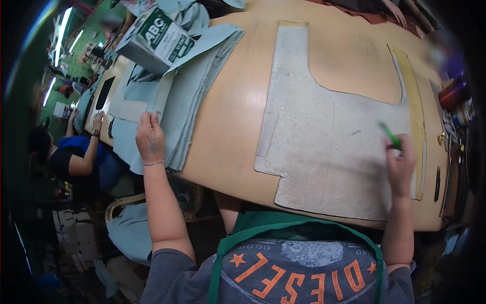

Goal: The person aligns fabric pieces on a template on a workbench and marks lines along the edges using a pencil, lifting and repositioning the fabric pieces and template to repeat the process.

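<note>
Pale blue-green sheets [190, 91] lie piled around the left hand [151, 143], whose fingers are closed in a pinch on one sheet's edge, a hold that seems suited to controlling a loose layer; beyond those fingers, a boxy ABC tin [158, 45] appears to stand on the pile, probably as a weight against slipping; the right hand [401, 164], slightly blurred, has its fingers curled shut around a green pen [389, 135], slanted as if for marking, though I cannot tell whether it touches anything; beneath and to the left of those fingers, a grey board [349, 134] lies flat on the wooden tabletop [230, 121], perhaps laid there to keep its edges within reach.
</note>
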Demonstrator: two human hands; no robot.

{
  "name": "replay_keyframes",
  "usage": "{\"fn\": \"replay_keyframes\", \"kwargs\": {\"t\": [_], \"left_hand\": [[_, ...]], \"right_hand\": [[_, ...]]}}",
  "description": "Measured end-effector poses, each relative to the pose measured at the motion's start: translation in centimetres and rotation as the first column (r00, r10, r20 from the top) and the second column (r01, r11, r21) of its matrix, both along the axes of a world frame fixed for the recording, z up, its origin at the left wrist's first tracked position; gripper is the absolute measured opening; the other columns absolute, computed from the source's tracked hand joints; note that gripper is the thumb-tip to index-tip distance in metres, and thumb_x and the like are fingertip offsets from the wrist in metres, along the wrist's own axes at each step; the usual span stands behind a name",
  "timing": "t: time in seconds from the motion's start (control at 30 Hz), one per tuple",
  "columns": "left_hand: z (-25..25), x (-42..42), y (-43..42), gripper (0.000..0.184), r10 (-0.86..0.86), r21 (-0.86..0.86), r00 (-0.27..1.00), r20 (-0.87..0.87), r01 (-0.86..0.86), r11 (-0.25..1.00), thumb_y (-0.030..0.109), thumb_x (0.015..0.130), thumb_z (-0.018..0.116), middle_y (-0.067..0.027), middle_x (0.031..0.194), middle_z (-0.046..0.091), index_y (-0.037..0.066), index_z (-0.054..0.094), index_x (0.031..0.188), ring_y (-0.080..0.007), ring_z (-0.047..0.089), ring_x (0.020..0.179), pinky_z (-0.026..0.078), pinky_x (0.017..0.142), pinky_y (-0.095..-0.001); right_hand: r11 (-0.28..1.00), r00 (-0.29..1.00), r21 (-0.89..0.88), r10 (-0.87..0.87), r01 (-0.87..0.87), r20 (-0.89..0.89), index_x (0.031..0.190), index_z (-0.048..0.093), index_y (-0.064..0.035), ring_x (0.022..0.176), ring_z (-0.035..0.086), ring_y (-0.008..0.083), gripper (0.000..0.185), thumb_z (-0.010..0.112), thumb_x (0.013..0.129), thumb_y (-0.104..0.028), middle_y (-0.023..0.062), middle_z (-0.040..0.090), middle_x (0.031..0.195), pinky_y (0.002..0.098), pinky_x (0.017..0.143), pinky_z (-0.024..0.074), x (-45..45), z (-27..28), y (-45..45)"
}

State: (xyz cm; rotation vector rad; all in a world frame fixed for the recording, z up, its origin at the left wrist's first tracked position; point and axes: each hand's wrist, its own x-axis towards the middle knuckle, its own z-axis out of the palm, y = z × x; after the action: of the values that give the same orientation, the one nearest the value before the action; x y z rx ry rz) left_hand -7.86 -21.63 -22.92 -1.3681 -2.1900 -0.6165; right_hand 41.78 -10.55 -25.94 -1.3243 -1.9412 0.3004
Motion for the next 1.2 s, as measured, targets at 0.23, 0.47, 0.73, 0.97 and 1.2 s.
{"fn": "replay_keyframes", "kwargs": {"t": [0.23,0.47,0.73,0.97,1.2], "left_hand": [[-0.7,0.0,-1.0,0.009,0.086,0.242,0.994,-0.068,-0.067,0.968,0.016,0.081,0.052,-0.0111,0.077,0.053,0.006,0.053,0.081,-0.0316,0.052,0.073,0.042,0.063,-0.0419],[-0.8,2.7,-1.9,0.006,-0.037,0.210,0.996,-0.077,0.052,0.976,0.014,0.080,0.052,-0.0060,0.076,0.054,0.008,0.052,0.076,-0.0266,0.053,0.073,0.043,0.060,-0.0390],[-4.0,0.5,-3.2,0.021,0.076,-0.073,0.957,0.280,-0.058,0.996,0.016,0.082,0.046,-0.0189,0.096,0.057,0.002,0.056,0.095,-0.0320,0.054,0.090,0.043,0.078,-0.0409],[-4.7,-8.3,0.3,0.050,-0.013,-0.206,0.978,0.209,0.057,0.977,0.038,0.086,0.034,-0.0091,0.137,0.026,0.012,0.031,0.129,-0.0217,0.030,0.123,0.028,0.099,-0.0337],[-6.1,-12.5,0.5,0.062,0.348,-0.456,0.932,0.099,-0.268,0.849,0.049,0.082,0.036,-0.0040,0.143,0.012,0.023,0.020,0.135,-0.0295,0.012,0.130,0.020,0.101,-0.0496]], "right_hand": [[0.581,0.734,-0.471,0.628,-0.663,-0.258,0.075,0.057,0.0012,0.058,0.052,0.0331,0.024,0.057,0.079,-0.023,0.0193,0.054,0.063,0.0385,0.056,0.0412,-23.1,3.8,-1.4],[0.172,0.628,-0.613,0.370,-0.771,-0.685,0.067,0.056,0.0043,0.054,0.049,0.0153,0.036,0.064,0.074,-0.030,0.0061,0.052,0.059,0.0317,0.049,0.0405,-41.5,4.8,-2.2],[0.473,0.719,-0.541,0.452,-0.695,-0.528,0.069,0.056,-0.0006,0.044,0.035,0.0070,0.022,0.063,0.078,-0.019,-0.0002,0.046,0.056,0.0243,0.040,0.0272,-46.6,5.4,-2.0],[0.482,0.568,-0.389,0.312,-0.785,-0.761,0.077,0.058,0.0048,0.054,0.050,0.0157,0.022,0.058,0.080,-0.017,0.0075,0.057,0.065,0.0284,0.052,0.0403,-46.7,6.7,-3.4],[0.328,0.545,-0.469,0.199,-0.820,-0.814,0.074,0.052,-0.0031,0.040,0.037,0.0082,0.017,0.058,0.082,-0.017,-0.0011,0.044,0.054,0.0235,0.037,0.0286,-45.0,7.6,-2.0]]}}
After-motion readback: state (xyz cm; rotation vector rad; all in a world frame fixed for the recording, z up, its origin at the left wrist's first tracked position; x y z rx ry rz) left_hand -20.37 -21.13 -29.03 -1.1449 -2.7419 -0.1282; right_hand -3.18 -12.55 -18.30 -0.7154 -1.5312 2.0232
